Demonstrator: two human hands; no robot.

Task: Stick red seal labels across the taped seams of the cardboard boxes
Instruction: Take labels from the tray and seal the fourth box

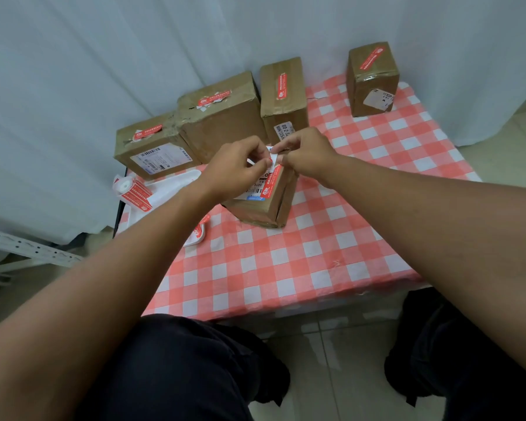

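Observation:
A small cardboard box stands in the middle of the checked table, with a white shipping label and a red seal label on its top. Over its far end, my left hand and my right hand both pinch the upper end of that red label and its white backing strip. The lower part of the label lies flat on the box. Four other cardboard boxes stand along the back, each carrying a red seal label.
A roll of red labels lies on a white tray at the table's left edge. A peeled label scrap sits at the tray's near corner. White curtains hang behind. My knees are below the table's near edge.

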